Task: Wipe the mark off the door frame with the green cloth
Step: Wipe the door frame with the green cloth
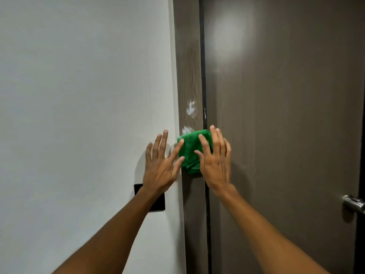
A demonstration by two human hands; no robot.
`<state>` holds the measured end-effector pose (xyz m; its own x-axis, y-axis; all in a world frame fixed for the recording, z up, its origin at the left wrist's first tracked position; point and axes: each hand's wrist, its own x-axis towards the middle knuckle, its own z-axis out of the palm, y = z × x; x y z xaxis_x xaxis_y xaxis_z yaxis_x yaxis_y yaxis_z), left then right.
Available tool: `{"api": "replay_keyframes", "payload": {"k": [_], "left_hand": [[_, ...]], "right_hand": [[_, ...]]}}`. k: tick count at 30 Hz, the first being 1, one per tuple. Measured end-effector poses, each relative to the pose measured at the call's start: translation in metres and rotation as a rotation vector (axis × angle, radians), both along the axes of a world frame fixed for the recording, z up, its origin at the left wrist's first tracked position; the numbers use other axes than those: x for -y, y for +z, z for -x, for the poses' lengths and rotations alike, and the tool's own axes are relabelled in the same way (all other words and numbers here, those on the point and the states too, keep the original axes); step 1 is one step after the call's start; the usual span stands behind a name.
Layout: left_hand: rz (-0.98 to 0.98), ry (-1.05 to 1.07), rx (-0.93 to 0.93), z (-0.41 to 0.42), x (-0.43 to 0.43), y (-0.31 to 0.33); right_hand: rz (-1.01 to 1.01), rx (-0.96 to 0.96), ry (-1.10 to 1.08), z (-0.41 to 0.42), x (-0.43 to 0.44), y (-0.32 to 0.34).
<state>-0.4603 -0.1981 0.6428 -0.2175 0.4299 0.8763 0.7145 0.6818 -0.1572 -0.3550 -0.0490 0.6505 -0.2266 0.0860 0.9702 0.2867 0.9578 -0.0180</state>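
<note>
A folded green cloth is pressed flat against the brown wood-grain door frame. My right hand lies on the cloth's right side with fingers spread, holding it against the frame. My left hand rests on the white wall with fingers apart, and its thumb and forefinger touch the cloth's left edge. A white smeared mark sits on the frame just above the cloth, and a smaller white patch shows at the cloth's top edge.
A white wall fills the left. A black square plate on the wall lies partly behind my left wrist. The closed brown door is on the right, with a metal handle at its right edge.
</note>
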Motion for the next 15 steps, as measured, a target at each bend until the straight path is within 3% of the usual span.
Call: {"api": "replay_keyframes", "payload": {"k": [2,5,8,15], "left_hand": [[-0.023,0.056,-0.068,0.016,0.006,0.015],[-0.063,0.111,-0.103,0.040,0.008,0.048],[-0.063,0.118,-0.139,0.064,0.005,0.063],[-0.120,0.131,-0.289,0.090,-0.001,0.053]], "right_hand": [[-0.150,0.039,0.028,0.008,-0.002,-0.003],[-0.058,0.072,0.109,0.023,0.006,-0.018],[-0.029,0.069,0.033,0.039,0.000,-0.025],[-0.076,-0.093,-0.010,0.072,-0.001,0.024]]}}
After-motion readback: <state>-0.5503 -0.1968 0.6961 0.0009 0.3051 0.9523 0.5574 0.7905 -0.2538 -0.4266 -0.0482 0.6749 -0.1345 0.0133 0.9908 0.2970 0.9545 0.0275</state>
